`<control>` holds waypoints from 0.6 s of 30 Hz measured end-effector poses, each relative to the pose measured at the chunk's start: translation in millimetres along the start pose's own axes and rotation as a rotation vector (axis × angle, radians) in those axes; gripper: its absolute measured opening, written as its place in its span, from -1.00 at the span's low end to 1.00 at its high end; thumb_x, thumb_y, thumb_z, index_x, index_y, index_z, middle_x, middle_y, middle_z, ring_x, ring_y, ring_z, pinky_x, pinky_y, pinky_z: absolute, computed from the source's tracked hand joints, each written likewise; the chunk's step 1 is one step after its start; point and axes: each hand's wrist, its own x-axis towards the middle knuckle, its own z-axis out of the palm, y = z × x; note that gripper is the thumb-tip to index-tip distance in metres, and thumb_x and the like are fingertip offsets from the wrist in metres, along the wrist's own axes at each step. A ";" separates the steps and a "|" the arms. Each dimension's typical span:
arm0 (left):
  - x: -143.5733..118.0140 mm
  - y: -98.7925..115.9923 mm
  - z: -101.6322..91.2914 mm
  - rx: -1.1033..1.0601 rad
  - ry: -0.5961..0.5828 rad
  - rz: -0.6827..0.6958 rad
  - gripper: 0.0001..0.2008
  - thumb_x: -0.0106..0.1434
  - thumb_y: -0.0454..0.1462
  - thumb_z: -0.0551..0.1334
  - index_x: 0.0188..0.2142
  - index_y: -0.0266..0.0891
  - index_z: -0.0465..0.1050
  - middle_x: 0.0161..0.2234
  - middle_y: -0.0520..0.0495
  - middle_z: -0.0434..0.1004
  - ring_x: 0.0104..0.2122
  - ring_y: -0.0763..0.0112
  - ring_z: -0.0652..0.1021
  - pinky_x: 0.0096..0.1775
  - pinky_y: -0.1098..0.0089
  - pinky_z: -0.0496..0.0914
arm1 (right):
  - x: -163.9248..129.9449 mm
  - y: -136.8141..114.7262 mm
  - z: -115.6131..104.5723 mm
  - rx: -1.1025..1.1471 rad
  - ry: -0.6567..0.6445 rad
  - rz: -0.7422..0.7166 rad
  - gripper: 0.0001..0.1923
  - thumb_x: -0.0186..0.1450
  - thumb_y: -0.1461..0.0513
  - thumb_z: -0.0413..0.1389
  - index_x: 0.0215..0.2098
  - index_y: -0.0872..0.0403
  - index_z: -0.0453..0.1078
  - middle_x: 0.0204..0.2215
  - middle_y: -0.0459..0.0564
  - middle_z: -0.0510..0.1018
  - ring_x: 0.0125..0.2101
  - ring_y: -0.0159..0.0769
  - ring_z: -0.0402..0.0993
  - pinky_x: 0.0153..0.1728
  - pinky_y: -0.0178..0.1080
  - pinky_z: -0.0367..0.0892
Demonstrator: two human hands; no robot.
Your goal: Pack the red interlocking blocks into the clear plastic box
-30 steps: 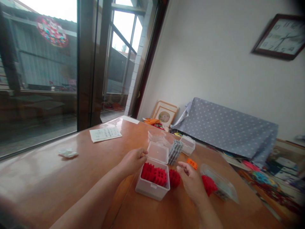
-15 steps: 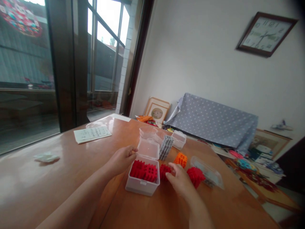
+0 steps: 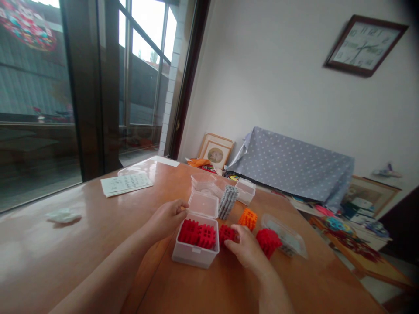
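A clear plastic box (image 3: 195, 257) with its lid (image 3: 203, 204) tipped back stands in front of me, holding red square interlocking blocks (image 3: 198, 234) packed in rows. My left hand (image 3: 172, 218) is at its back left corner, thumb and fingers closed on the edge beside the lid. To the right of the box, my right hand (image 3: 244, 246) has thumb and fingers around a small stack of red blocks (image 3: 226, 234) on the table. Another red stack (image 3: 268, 242) lies right of that hand. Behind are an orange stack (image 3: 248, 219) and a tall leaning grey stack (image 3: 228, 202).
A clear container (image 3: 284, 237) with grey pieces lies at the right. Further back are a small clear box (image 3: 245, 191) and a clear round-edged container (image 3: 204, 182). Papers (image 3: 127, 184) and a small pale packet (image 3: 63, 215) rest on the table (image 3: 108, 231) at left.
My right hand has shifted slightly left and its thumb has closed in on the small red stack. My left hand stays at the box corner.
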 end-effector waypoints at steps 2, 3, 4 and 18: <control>0.1 -0.4 0.4 0.003 -0.008 -0.002 -0.68 0.25 -0.16 0.18 -0.08 -0.23 0.54 -0.48 0.03 0.51 -0.44 0.32 0.51 -0.37 0.41 0.28 | 0.7 0.9 0.6 0.002 0.013 0.004 -0.60 0.17 0.15 0.26 -0.03 0.06 0.50 -0.07 0.09 0.56 -0.07 -0.08 0.53 -0.01 -0.13 0.38; 0.1 -0.7 0.6 0.005 -0.013 -0.001 -0.68 0.26 -0.16 0.17 -0.07 -0.23 0.54 -0.48 0.04 0.51 -0.44 0.32 0.51 -0.38 0.41 0.28 | 1.0 1.4 0.8 0.004 0.022 0.005 -0.62 0.16 0.15 0.26 -0.05 0.05 0.51 -0.09 0.09 0.57 -0.08 -0.08 0.53 -0.02 -0.13 0.38; 0.1 -0.9 0.7 0.006 -0.017 0.000 -0.67 0.27 -0.16 0.16 -0.06 -0.24 0.53 -0.48 0.04 0.51 -0.44 0.32 0.50 -0.38 0.41 0.27 | 1.2 1.9 1.0 0.007 0.032 0.004 -0.63 0.16 0.16 0.26 -0.06 0.05 0.51 -0.09 0.08 0.57 -0.07 -0.08 0.53 -0.02 -0.13 0.38; -0.4 -0.4 0.8 0.002 -0.036 -0.009 -0.67 0.30 -0.15 0.15 -0.04 -0.24 0.51 -0.42 -0.01 0.56 -0.39 0.29 0.54 -0.34 0.40 0.30 | -0.4 2.8 -0.4 0.055 0.089 -0.036 -0.65 0.13 0.22 0.25 -0.10 0.04 0.50 -0.12 0.05 0.61 -0.09 -0.08 0.55 -0.04 -0.12 0.41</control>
